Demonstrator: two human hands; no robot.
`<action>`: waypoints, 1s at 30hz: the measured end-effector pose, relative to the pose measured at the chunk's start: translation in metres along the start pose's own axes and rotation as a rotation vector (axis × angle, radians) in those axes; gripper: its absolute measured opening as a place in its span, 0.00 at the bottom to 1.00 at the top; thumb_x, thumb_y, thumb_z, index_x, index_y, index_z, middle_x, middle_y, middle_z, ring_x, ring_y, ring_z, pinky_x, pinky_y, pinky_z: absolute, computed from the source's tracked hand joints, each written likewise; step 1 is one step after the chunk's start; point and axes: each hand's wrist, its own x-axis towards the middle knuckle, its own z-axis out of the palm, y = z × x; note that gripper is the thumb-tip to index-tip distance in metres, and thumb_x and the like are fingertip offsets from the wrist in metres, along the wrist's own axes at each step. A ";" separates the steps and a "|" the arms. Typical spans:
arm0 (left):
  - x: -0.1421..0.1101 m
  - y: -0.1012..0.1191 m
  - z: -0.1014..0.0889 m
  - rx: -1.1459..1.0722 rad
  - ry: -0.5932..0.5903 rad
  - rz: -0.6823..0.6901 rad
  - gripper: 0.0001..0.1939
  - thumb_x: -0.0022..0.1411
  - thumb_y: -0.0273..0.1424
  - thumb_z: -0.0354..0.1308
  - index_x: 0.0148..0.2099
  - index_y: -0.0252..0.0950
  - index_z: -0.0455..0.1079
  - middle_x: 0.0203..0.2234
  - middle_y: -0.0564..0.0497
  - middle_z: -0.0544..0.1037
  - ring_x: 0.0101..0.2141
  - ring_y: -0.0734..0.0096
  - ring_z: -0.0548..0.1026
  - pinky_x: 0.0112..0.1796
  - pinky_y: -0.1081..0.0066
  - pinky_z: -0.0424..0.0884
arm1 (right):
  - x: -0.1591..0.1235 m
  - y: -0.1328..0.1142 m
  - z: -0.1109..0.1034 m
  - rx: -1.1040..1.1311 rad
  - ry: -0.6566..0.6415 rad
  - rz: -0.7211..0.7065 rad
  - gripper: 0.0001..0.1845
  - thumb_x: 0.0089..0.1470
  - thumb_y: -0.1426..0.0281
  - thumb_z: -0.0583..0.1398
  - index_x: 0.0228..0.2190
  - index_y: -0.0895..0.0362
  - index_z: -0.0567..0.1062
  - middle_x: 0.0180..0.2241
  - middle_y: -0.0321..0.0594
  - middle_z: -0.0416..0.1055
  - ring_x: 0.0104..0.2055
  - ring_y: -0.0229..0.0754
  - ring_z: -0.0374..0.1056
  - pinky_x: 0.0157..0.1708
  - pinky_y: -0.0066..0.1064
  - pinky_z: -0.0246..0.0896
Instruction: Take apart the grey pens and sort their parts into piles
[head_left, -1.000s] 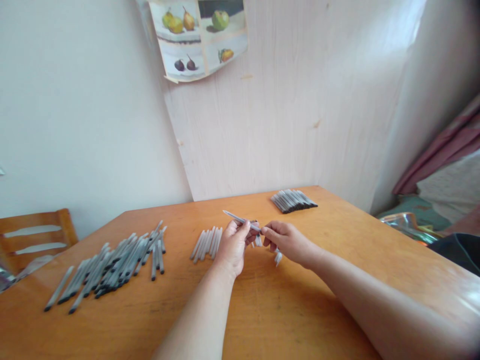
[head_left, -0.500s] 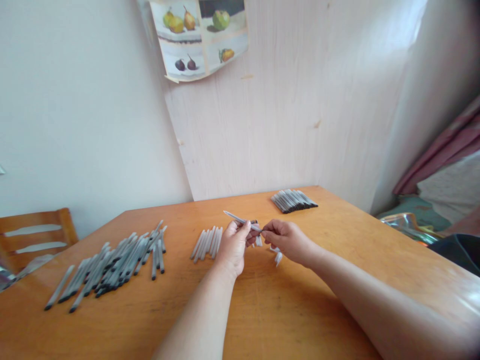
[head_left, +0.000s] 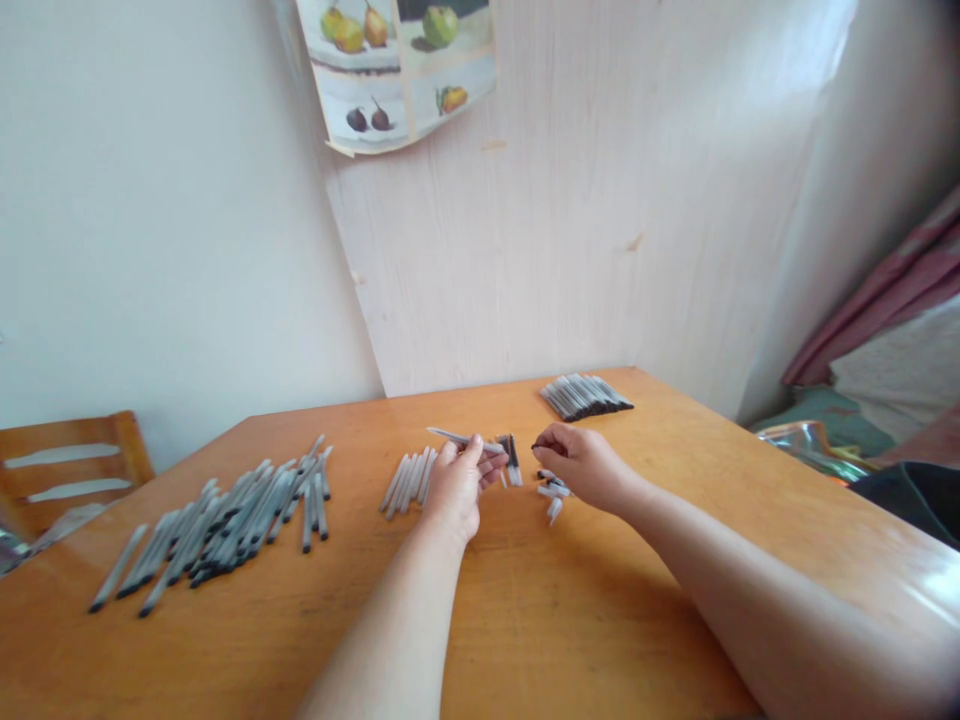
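With our left hand (head_left: 454, 492) pinching a pen (head_left: 448, 436) and our right hand (head_left: 583, 464) a small dark piece (head_left: 535, 447), we best steady the pen toward the far-left corner of the table (head_left: 487, 620).

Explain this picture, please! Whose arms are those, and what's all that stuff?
No robot here, just a person with a camera worn on their head. Their bare left hand holds a slim, pale, pointed stick; the bare right hand pinches a tiny dark piece. On the orange-brown wooden table lie a messy heap of grey, black-ended sticks on the left, a row of whitish sticks by the left hand, and more grey-and-black sticks near the far edge.
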 end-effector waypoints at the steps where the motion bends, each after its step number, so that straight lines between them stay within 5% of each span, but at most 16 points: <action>1: 0.001 0.000 -0.001 0.001 0.013 0.005 0.13 0.56 0.36 0.61 0.37 0.36 0.63 0.30 0.45 0.79 0.31 0.65 0.79 0.28 0.73 0.70 | 0.002 0.003 -0.004 -0.048 0.018 0.015 0.10 0.51 0.65 0.57 0.30 0.57 0.75 0.24 0.37 0.72 0.25 0.36 0.64 0.25 0.26 0.51; 8: 0.001 0.002 -0.002 0.012 0.039 -0.005 0.13 0.55 0.36 0.63 0.36 0.35 0.64 0.29 0.46 0.79 0.30 0.68 0.79 0.27 0.75 0.69 | 0.013 0.027 -0.025 -0.307 -0.082 0.102 0.09 0.50 0.66 0.58 0.27 0.56 0.78 0.26 0.40 0.75 0.29 0.40 0.67 0.26 0.28 0.50; 22: 0.001 -0.002 -0.003 0.047 0.027 -0.015 0.13 0.55 0.37 0.62 0.36 0.34 0.65 0.29 0.45 0.79 0.29 0.68 0.79 0.26 0.75 0.68 | 0.013 0.032 -0.018 -0.431 -0.220 0.086 0.12 0.51 0.64 0.58 0.28 0.54 0.80 0.29 0.43 0.77 0.30 0.42 0.68 0.26 0.29 0.50; 30: -0.001 0.000 0.000 0.064 -0.010 -0.014 0.12 0.55 0.36 0.62 0.37 0.34 0.65 0.31 0.44 0.80 0.30 0.67 0.79 0.28 0.74 0.69 | 0.009 0.020 -0.012 -0.200 -0.060 0.035 0.11 0.51 0.67 0.56 0.25 0.57 0.77 0.24 0.39 0.73 0.26 0.37 0.64 0.25 0.27 0.50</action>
